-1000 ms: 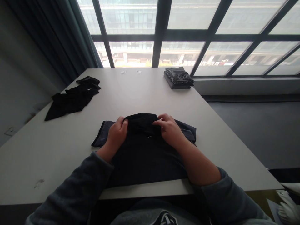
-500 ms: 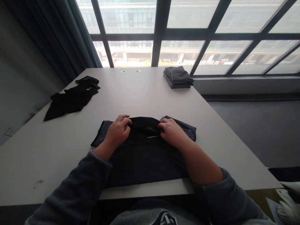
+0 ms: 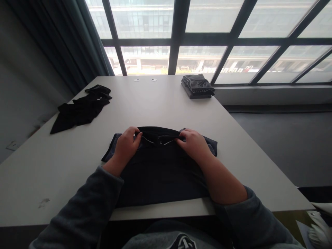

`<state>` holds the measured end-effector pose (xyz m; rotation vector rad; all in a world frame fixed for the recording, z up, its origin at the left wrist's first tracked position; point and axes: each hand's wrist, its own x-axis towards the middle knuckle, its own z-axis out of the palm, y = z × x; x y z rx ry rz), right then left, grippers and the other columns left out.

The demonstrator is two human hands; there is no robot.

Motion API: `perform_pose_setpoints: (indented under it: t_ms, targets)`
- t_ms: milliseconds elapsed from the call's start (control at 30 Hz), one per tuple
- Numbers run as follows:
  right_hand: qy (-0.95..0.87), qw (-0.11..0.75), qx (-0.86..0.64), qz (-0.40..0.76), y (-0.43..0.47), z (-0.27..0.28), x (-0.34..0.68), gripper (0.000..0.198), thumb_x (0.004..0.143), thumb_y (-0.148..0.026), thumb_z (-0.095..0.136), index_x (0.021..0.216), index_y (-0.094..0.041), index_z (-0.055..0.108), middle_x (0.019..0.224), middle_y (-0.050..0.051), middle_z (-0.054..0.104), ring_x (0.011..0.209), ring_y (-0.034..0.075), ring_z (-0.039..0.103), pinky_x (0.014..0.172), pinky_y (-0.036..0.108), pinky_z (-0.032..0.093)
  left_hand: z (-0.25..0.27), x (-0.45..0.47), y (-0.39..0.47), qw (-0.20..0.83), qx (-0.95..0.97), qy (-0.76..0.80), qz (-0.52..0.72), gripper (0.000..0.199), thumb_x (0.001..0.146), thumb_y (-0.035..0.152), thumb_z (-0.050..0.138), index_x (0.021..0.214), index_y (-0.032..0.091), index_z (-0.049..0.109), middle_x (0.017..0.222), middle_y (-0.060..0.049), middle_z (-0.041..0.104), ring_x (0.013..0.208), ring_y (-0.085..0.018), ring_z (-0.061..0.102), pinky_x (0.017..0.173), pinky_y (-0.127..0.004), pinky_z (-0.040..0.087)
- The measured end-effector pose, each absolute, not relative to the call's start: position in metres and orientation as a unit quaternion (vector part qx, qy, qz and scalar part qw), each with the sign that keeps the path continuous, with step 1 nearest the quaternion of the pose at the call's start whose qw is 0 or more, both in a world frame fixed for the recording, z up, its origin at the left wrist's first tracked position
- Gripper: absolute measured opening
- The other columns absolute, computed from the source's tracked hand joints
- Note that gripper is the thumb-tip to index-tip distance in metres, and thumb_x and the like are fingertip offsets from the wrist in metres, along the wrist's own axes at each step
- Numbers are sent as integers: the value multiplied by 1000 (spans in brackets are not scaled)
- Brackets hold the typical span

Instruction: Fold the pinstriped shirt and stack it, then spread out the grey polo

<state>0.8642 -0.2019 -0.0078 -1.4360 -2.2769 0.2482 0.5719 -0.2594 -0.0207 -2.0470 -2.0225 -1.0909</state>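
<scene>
A dark polo shirt [image 3: 163, 176] lies spread on the white table, its collar edge away from me and its short sleeves out to both sides. My left hand [image 3: 127, 143] pinches the left end of the black collar between thumb and fingers. At the collar's right end, my right hand [image 3: 193, 142] grips the fabric the same way. Between the two hands the collar [image 3: 157, 132] is stretched out, with thin white trim and a small button near its middle. The fingertips are partly hidden by the cloth.
On the white table [image 3: 145, 107], black garments [image 3: 80, 109] lie crumpled at the far left. A folded stack of clothes [image 3: 197, 86], striped on top, sits near the far right edge. Beyond are a window and a dark curtain [image 3: 67, 38]. A white object [image 3: 319, 228] is at the lower right.
My hands have moved slightly apart along the collar. The collar's front has been drawn flatter, and its button and white trim now show at the middle.
</scene>
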Motion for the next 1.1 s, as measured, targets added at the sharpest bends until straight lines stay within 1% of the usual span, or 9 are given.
perform_pose_setpoints:
  t_ms: [267, 433, 500, 667, 767, 867, 933, 1000, 1100]
  targets:
    - [-818, 257, -510, 74, -201, -13, 864, 5, 92, -26, 71, 91, -21, 73, 96, 7, 72, 93, 25, 65, 82, 34, 47, -21, 575, -261, 31, -696, -603, -390, 18, 102, 40, 56, 101, 23, 62, 92, -4, 71, 78, -21, 64, 76, -34, 51]
    - [-799, 321, -501, 87, -200, -15, 864, 12, 95, -32, 65, 97, -20, 70, 97, 9, 72, 88, 25, 65, 82, 36, 48, -20, 576, -262, 29, -706, -586, -396, 15, 100, 37, 62, 101, 22, 65, 94, -3, 73, 80, -20, 67, 77, -33, 54]
    - [-785, 353, -501, 92, -201, -15, 864, 12, 95, -31, 64, 99, -21, 68, 94, 9, 71, 86, 25, 65, 82, 36, 49, -18, 577, -263, 42, -691, -593, -410, 11, 99, 33, 64, 103, 22, 67, 98, -4, 74, 84, -20, 69, 81, -34, 57]
    - [-778, 401, -474, 98, -203, -11, 864, 10, 92, -26, 60, 100, -23, 64, 100, 10, 69, 90, 25, 64, 85, 36, 50, -12, 582, -266, 51, -692, -579, -429, 13, 99, 24, 62, 111, 23, 68, 114, -6, 76, 109, -23, 72, 101, -39, 58]
    - [-796, 366, -470, 110, -201, -15, 864, 25, 91, -19, 57, 115, -22, 65, 105, 11, 69, 98, 27, 65, 93, 38, 50, -11, 583, -266, 24, -692, -594, -410, 17, 98, 24, 62, 114, 23, 68, 116, -7, 76, 109, -24, 72, 102, -41, 58]
    - [-826, 273, -477, 124, -196, -24, 865, 54, 87, -15, 60, 141, -17, 59, 118, 13, 69, 110, 29, 64, 105, 42, 48, -17, 582, -264, -11, -670, -621, -405, 32, 95, 25, 66, 127, 23, 65, 121, -7, 76, 106, -24, 73, 101, -42, 60]
    - [-841, 205, -486, 123, -192, -29, 865, 65, 87, -17, 64, 151, -14, 54, 131, 17, 66, 121, 32, 60, 112, 44, 44, -24, 580, -261, -39, -655, -625, -423, 44, 95, 27, 66, 139, 24, 59, 128, -9, 75, 109, -23, 74, 103, -43, 60]
    - [-844, 165, -497, 116, -187, -32, 866, 61, 89, -20, 66, 149, -13, 58, 136, 19, 64, 125, 33, 58, 116, 43, 42, -32, 577, -256, -67, -648, -620, -437, 52, 96, 29, 65, 146, 22, 53, 136, -11, 71, 116, -23, 73, 108, -44, 58]
    - [-839, 157, -509, 115, -181, -32, 866, 34, 96, -23, 63, 128, -16, 71, 127, 16, 69, 118, 29, 61, 113, 40, 43, -46, 570, -246, -103, -640, -644, -406, 59, 95, 32, 67, 149, 18, 49, 142, -16, 68, 124, -27, 71, 111, -47, 56]
